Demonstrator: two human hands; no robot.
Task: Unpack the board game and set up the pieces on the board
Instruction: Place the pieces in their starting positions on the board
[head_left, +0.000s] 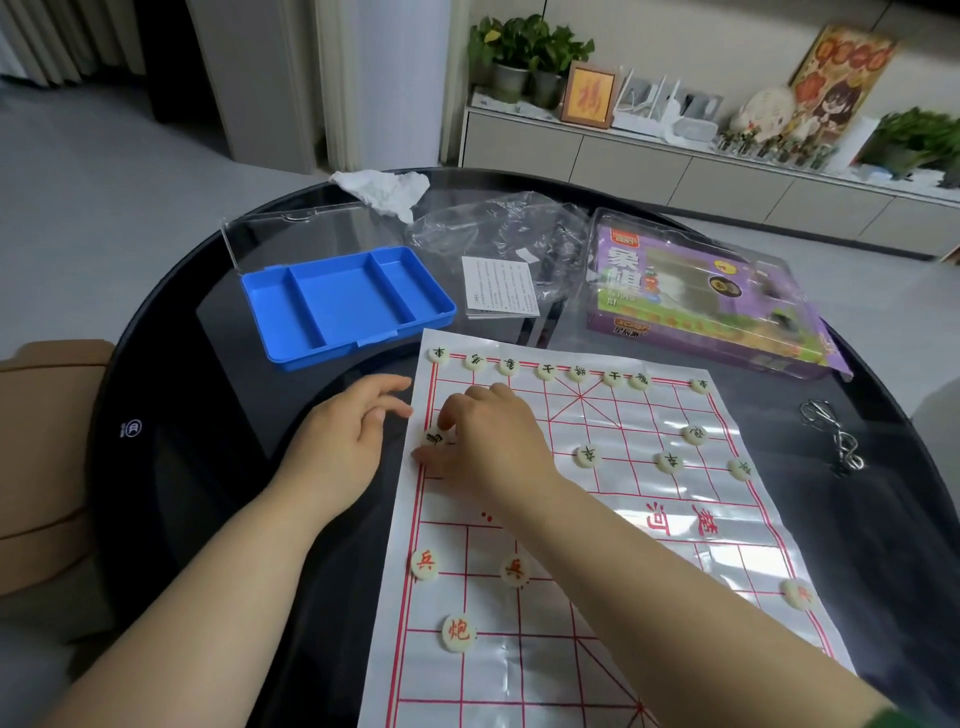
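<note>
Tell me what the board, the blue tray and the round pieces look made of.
Board: thin glossy sheet, probably plastic film or coated paper; it shows fold creases and glare. Blue tray: opaque moulded plastic, slight sheen, with moulded dividers. Round pieces: smooth cream discs, likely plastic or resin, though the look leaves it open.

Tray lies behind board, box to its right.

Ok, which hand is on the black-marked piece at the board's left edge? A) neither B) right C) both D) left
B: the right hand curls its fingers on the black-marked piece, while the left hand lies relaxed off the board.
</note>
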